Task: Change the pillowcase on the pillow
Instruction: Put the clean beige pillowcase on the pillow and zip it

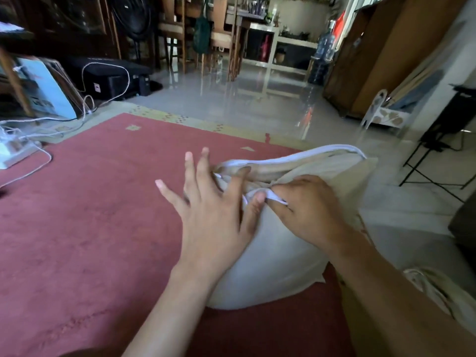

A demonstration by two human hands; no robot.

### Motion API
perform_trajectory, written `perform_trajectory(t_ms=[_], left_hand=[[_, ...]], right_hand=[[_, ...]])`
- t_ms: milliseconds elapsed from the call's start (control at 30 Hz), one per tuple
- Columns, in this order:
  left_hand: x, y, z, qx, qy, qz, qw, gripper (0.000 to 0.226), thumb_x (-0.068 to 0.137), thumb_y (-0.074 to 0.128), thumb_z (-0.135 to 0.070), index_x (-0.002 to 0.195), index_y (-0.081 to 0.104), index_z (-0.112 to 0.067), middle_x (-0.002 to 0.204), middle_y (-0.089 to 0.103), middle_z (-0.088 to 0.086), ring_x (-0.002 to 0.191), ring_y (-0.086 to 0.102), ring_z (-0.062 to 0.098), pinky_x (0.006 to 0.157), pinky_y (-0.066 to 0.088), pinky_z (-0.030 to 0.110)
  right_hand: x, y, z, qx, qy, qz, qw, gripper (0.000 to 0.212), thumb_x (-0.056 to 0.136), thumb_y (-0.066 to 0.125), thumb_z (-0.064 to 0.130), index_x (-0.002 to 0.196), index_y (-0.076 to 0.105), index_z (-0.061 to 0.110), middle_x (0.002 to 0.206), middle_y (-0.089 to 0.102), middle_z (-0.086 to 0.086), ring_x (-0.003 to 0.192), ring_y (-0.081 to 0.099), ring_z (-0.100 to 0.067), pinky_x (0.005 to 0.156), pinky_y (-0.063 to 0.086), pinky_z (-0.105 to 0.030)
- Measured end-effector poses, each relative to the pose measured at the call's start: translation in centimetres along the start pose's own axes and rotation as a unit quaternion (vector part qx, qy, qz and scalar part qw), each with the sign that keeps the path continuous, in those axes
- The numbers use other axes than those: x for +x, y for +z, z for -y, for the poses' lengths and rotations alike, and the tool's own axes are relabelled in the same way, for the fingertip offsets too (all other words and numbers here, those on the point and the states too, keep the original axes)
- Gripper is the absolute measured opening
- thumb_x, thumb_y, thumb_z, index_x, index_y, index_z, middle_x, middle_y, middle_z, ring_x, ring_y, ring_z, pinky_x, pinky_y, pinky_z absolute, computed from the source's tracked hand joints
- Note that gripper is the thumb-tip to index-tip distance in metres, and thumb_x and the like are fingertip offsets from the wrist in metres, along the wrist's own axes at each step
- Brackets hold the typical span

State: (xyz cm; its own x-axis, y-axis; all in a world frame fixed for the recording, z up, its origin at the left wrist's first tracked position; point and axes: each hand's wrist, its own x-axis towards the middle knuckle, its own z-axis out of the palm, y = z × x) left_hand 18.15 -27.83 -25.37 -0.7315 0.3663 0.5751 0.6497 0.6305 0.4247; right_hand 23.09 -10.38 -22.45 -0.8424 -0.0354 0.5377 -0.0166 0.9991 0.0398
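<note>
A cream pillow [270, 258] stands on end on the red rug, in front of me. Its pale pillowcase [309, 163] gapes at the top, showing a white hem and the beige pillow inside. My right hand [309, 210] pinches the white edge of the pillowcase opening near the middle. My left hand [213, 210] lies against the pillow's left side with fingers spread; its thumb and forefinger touch the same hem, and the other fingers stick out free.
The red rug [90, 215] covers the floor to my left and front. White cables and a power strip [18, 148] lie at the far left. A black metal stand [438, 155] is at the right, and more cream cloth [432, 287] lies beside my right arm.
</note>
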Motion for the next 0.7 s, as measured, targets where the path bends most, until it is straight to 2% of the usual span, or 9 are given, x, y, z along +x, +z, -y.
perform_trajectory(t_ms=[67, 133, 167, 233, 300, 367, 500, 600, 700], left_hand=[[-1.0, 1.2, -1.9, 0.039, 0.06, 0.028, 0.997, 0.048, 0.101, 0.032, -0.057, 0.136, 0.052, -0.031, 0.163, 0.02, 0.016, 0.153, 0.007, 0.034, 0.107, -0.001, 0.078], [-1.4, 1.8, -2.3, 0.073, 0.1, 0.048, 0.991, 0.051, 0.103, 0.03, -0.054, 0.144, 0.046, -0.028, 0.156, 0.038, 0.005, 0.15, 0.024, 0.025, 0.108, 0.008, 0.077], [-1.3, 1.8, -2.1, 0.089, 0.111, 0.054, 0.988, 0.054, 0.102, 0.032, -0.055, 0.148, 0.042, -0.029, 0.15, 0.046, -0.001, 0.146, 0.032, 0.021, 0.109, 0.012, 0.075], [-1.1, 1.4, -1.4, 0.107, 0.121, 0.055, 0.985, 0.053, 0.099, 0.041, -0.057, 0.146, 0.044, -0.032, 0.139, 0.053, -0.006, 0.138, 0.043, 0.019, 0.109, 0.016, 0.071], [-1.1, 0.9, -0.6, 0.089, 0.114, 0.036, 0.989, 0.042, 0.096, 0.049, -0.056, 0.13, 0.054, -0.033, 0.128, 0.058, -0.01, 0.132, 0.047, 0.017, 0.11, 0.019, 0.067], [-1.1, 0.6, -0.6, 0.035, 0.102, 0.018, 0.994, 0.028, 0.094, 0.052, -0.051, 0.115, 0.058, -0.034, 0.119, 0.061, -0.015, 0.13, 0.046, 0.013, 0.113, 0.016, 0.062], [-1.2, 0.5, -1.9, -0.015, 0.065, 0.019, 0.998, 0.021, 0.088, 0.051, -0.049, 0.104, 0.057, -0.036, 0.11, 0.059, -0.018, 0.122, 0.045, 0.012, 0.114, 0.014, 0.062], [-0.9, -0.2, -4.3, 0.037, 0.045, 0.043, 0.997, 0.037, 0.089, 0.045, -0.061, 0.122, 0.049, -0.045, 0.119, 0.055, -0.021, 0.125, 0.041, 0.017, 0.11, 0.012, 0.07], [-0.8, -0.1, -8.3, 0.082, 0.119, 0.08, 0.986, 0.054, 0.094, 0.032, -0.071, 0.142, 0.039, -0.048, 0.138, 0.047, -0.024, 0.137, 0.039, 0.013, 0.11, 0.006, 0.073]], right_hand=[[0.1, -0.1, -0.1, 0.004, 0.019, 0.043, 0.999, 0.025, 0.077, 0.041, 0.041, 0.074, 0.056, 0.022, 0.066, 0.066, -0.007, 0.067, 0.063, -0.035, 0.065, 0.046, -0.036], [-0.4, -0.5, -1.1, 0.035, 0.005, 0.089, 0.995, 0.037, 0.082, 0.037, 0.041, 0.098, 0.066, 0.026, 0.096, 0.075, -0.007, 0.094, 0.066, -0.033, 0.092, 0.046, -0.038], [-1.1, -0.8, -1.9, 0.052, -0.007, 0.098, 0.994, 0.043, 0.087, 0.036, 0.042, 0.113, 0.068, 0.027, 0.115, 0.072, -0.001, 0.111, 0.063, -0.026, 0.106, 0.036, -0.037], [-2.9, -1.9, -3.7, 0.048, -0.009, 0.08, 0.996, 0.048, 0.093, 0.039, 0.052, 0.132, 0.059, 0.033, 0.138, 0.059, 0.012, 0.134, 0.047, -0.012, 0.116, 0.018, -0.037], [-5.4, -2.9, -6.1, 0.015, 0.021, 0.036, 0.999, 0.047, 0.09, 0.042, 0.062, 0.132, 0.055, 0.044, 0.146, 0.049, 0.015, 0.141, 0.037, -0.014, 0.114, 0.021, -0.045], [-7.6, -3.4, -8.7, -0.016, 0.074, 0.003, 0.997, 0.041, 0.087, 0.046, 0.064, 0.121, 0.059, 0.045, 0.142, 0.05, 0.009, 0.135, 0.043, -0.023, 0.106, 0.031, -0.049], [-9.4, -3.4, -11.5, 0.024, 0.1, -0.085, 0.991, 0.033, 0.086, 0.053, 0.048, 0.104, 0.068, 0.025, 0.108, 0.068, 0.002, 0.106, 0.054, -0.026, 0.088, 0.045, -0.048], [-10.2, -4.1, -10.8, 0.111, 0.059, -0.139, 0.982, 0.026, 0.084, 0.061, 0.032, 0.094, 0.072, 0.011, 0.093, 0.067, 0.005, 0.095, 0.048, -0.02, 0.086, 0.043, -0.038], [-11.6, -5.0, -8.9, 0.16, 0.026, -0.182, 0.97, 0.011, 0.081, 0.068, 0.017, 0.092, 0.069, 0.015, 0.091, 0.058, 0.014, 0.091, 0.047, -0.02, 0.082, 0.04, -0.03]])
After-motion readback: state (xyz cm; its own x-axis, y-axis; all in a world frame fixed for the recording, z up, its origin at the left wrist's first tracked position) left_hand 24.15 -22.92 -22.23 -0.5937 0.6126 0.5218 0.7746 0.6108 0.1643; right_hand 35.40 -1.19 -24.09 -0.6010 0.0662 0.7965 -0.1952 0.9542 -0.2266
